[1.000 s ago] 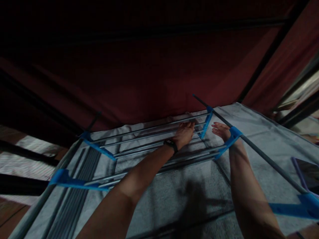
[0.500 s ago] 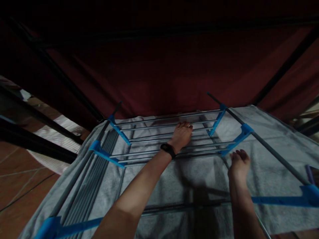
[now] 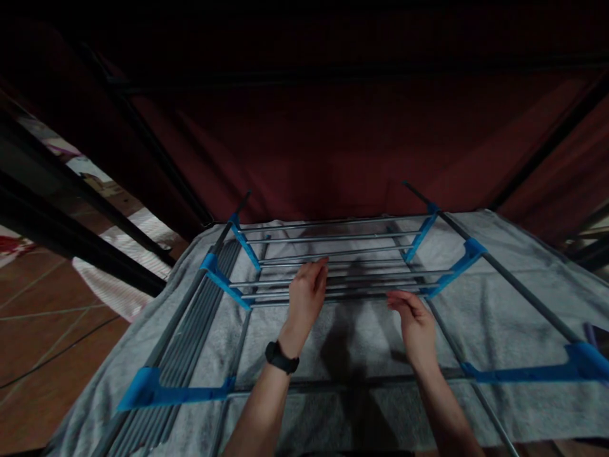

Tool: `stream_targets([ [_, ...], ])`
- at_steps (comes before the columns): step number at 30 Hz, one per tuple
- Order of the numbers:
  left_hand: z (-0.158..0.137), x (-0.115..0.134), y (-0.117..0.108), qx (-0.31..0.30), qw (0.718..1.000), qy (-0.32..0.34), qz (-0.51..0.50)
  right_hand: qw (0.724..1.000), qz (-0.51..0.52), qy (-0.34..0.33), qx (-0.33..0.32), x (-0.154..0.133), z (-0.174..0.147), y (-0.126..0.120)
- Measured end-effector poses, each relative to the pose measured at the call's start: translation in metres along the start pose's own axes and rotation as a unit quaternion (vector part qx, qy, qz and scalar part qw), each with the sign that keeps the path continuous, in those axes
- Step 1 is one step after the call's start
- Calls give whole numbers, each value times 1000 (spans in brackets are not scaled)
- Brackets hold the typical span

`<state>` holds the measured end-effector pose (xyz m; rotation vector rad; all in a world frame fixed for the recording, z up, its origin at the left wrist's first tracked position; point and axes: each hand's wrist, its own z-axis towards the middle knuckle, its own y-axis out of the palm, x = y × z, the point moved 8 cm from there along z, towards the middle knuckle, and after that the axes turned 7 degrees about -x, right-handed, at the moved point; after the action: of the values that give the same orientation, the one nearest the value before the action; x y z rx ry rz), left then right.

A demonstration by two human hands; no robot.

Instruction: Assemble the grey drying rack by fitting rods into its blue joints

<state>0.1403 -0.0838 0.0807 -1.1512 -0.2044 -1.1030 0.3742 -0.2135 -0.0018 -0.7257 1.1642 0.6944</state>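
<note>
A rack frame of grey metal tubes with blue plastic brackets (image 3: 469,254) lies on a grey cloth. Thin metal rods (image 3: 352,275) run crosswise between its left and right brackets in two tiers. My left hand (image 3: 307,292), a dark band on its wrist, hovers over the middle of these rods, fingers bent toward the right and thumb a little apart. Nothing shows in it. My right hand (image 3: 417,325) is just in front of the nearest rods, close to the lower right bracket, fingers pointing left with the thumb apart, and it appears to hold nothing.
Several loose grey tubes (image 3: 193,343) lie side by side at the left, partly under the frame's left tube. Dark red fabric (image 3: 323,146) with black bars rises behind the cloth (image 3: 518,304). A tiled floor (image 3: 42,336) shows at left; a dark object (image 3: 598,336) sits at the right edge.
My left hand has drawn back toward me and left from the farther rods. My right hand has moved left, away from the right bracket. The view has shifted slightly.
</note>
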Motion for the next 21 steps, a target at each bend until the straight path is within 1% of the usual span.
stream_targets([
  [2, -34, -17, -12, 47, 998, -16, -30, 999, 4, -27, -26, -20, 21, 16],
  [3, -50, -27, -18, 76, 996, -34, -42, 998, 1, -45, -49, -31, 34, 27],
  [5, -81, -55, -34, 154, 981, -98, -70, 988, -30, -73, -130, -50, 62, 59],
  [6, -96, -71, -43, 202, 965, -138, -89, 977, -59, -84, -187, -58, 74, 79],
  [7, -110, -88, -52, 254, 944, -177, -114, 960, -90, -99, -246, -65, 84, 101],
  [8, -124, -105, -61, 309, 916, -213, -141, 936, -127, -114, -308, -70, 91, 123],
  [10, -147, -135, -76, 409, 849, -270, -195, 875, -215, -133, -414, -71, 96, 165],
  [12, -161, -159, -86, 475, 793, -307, -225, 810, -297, -151, -483, -64, 97, 198],
  [13, -164, -168, -90, 493, 777, -318, -228, 782, -328, -161, -504, -59, 97, 211],
  [14, -165, -175, -94, 501, 771, -323, -224, 761, -352, -171, -518, -54, 98, 223],
  [15, -164, -181, -97, 503, 772, -324, -215, 745, -369, -178, -527, -48, 99, 233],
  [16, -162, -185, -100, 504, 775, -322, -207, 735, -383, -179, -531, -41, 101, 242],
  [17, -160, -190, -101, 504, 776, -321, -203, 729, -394, -177, -531, -34, 104, 249],
  [19, -157, -201, -104, 506, 770, -327, -209, 724, -415, -174, -523, -22, 109, 261],
  [21, -152, -209, -106, 496, 775, -326, -215, 719, -429, -176, -517, -12, 112, 272],
])
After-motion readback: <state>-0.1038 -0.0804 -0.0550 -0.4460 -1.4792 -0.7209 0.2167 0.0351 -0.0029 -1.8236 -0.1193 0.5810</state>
